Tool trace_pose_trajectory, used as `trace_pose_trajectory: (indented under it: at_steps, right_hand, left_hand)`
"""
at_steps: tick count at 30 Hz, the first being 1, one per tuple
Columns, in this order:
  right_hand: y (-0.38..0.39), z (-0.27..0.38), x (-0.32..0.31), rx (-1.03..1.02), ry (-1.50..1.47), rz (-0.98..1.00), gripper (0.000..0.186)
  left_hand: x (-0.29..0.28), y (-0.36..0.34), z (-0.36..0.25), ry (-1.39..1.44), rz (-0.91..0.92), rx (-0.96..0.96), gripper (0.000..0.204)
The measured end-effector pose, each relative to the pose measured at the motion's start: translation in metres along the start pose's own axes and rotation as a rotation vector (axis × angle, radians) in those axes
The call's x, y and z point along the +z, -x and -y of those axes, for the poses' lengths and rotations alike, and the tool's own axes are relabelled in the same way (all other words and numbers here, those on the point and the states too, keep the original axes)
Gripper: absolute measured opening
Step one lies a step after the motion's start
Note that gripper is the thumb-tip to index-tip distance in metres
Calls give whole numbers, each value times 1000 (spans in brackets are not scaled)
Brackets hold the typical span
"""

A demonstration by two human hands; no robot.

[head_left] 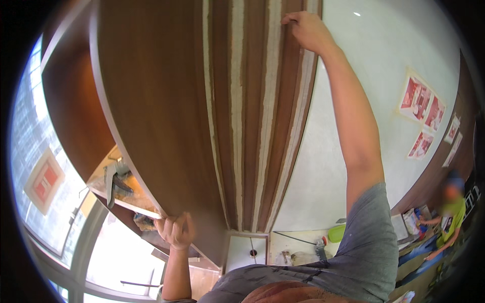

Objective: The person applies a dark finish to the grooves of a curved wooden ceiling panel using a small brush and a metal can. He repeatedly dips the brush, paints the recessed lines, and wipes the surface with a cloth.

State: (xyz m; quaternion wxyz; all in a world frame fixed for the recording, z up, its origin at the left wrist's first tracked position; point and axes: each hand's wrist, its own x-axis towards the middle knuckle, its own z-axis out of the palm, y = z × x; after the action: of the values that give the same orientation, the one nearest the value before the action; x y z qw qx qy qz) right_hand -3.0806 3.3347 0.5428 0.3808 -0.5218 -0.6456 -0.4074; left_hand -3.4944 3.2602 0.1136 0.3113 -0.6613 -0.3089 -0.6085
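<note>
My right hand (309, 31) is raised high at the brown wood panel (156, 101), its fingers bent together against a pale, rough-edged strip (272, 55). Whatever they may pinch is too small to make out. Several such pale strips run down the panel side by side. Lower left, my left hand (176, 231) is closed at the light front edge (144, 211) of a shelf, beside the panel. On that shelf lies a grey and black handled tool (117, 183), its kind unclear, next to some clear plastic.
A white wall (364, 91) with taped-up red pictures (423, 108) adjoins the panel at right. Below are a corded power tool (321, 248) and a green object (336, 233). A person in a yellow-green shirt (454, 217) is at far right. Bright windows (38, 151) stand left.
</note>
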Motion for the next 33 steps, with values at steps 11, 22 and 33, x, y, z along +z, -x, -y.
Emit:
trace_pose_trajectory:
  at_steps: [11,22,33]
  right_hand:
    - [81,60,22,-26,-258,197,11]
    - [154,121,113,-199,-200,230,44]
    - [116,159,130,-264,208,162,58]
  left_hand:
    - [-6,-6,-1,59,26,-2,22]
    - [-8,-4,3,57,33,-29,22]
    - [-7,4,5,68,39,-51,26]
